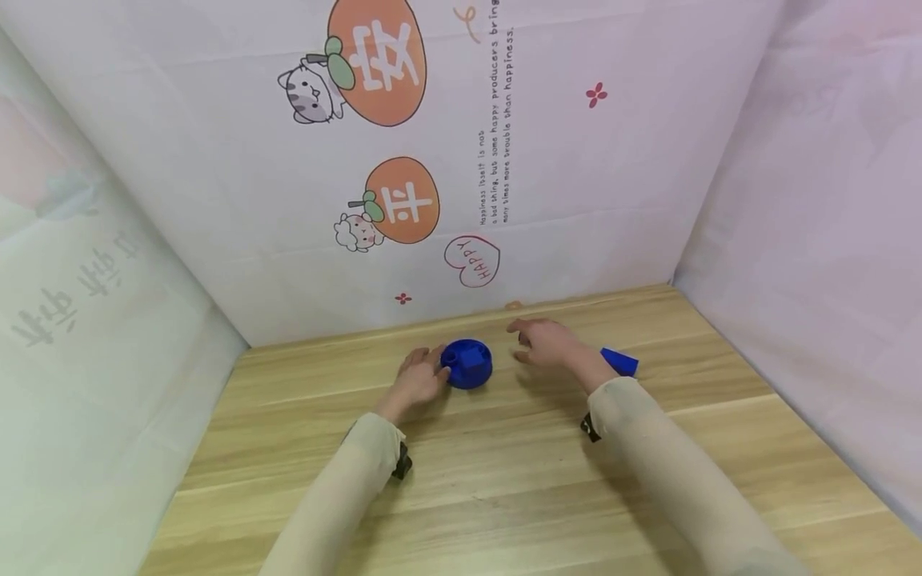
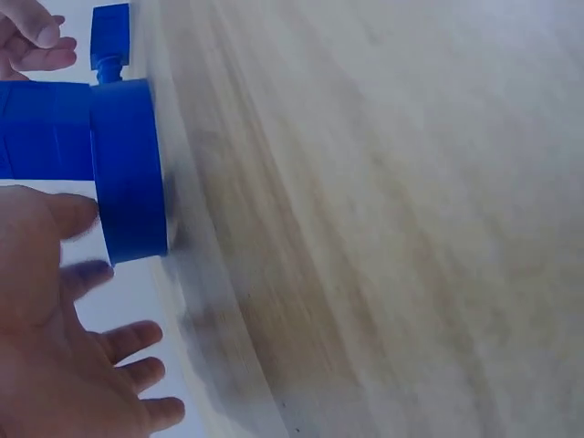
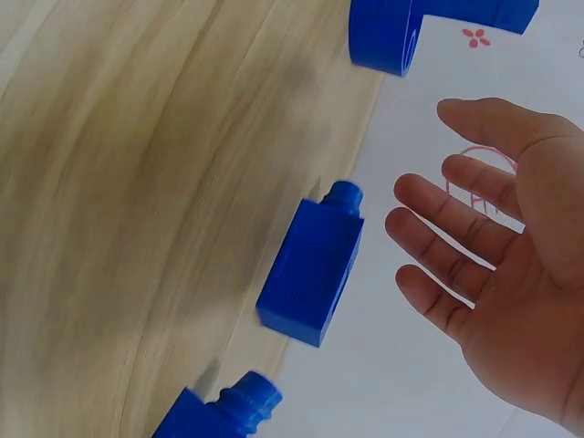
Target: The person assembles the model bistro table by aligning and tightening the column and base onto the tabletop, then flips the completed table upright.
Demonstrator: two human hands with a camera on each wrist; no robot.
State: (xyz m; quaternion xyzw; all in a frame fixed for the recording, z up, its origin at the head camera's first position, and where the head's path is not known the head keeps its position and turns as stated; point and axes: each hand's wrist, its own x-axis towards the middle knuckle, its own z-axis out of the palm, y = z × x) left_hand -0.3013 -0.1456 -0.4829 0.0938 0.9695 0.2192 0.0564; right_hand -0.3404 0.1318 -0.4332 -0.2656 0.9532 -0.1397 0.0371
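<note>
A blue round base (image 1: 461,378) stands on the table, and a blue squared column (image 2: 46,132) rises from it. My left hand (image 1: 421,376) is at the base's left side. In the left wrist view its thumb and index fingertips are right at the base, with the other fingers spread. My right hand (image 1: 549,342) is to the right of the base, fingers loosely extended and holding nothing. Nearest to it in the right wrist view is a blue rectangular block (image 3: 306,269) with a knob at one end. A second blue block (image 3: 196,415), with a ridged knob, is partly cut off.
A blue piece (image 1: 621,362) shows beside my right forearm. The wood-grain table (image 1: 490,480) meets a printed white cloth (image 1: 562,192) behind it, with further cloth walls left and right. Dark wrist mounts (image 1: 402,462) show under the sleeves.
</note>
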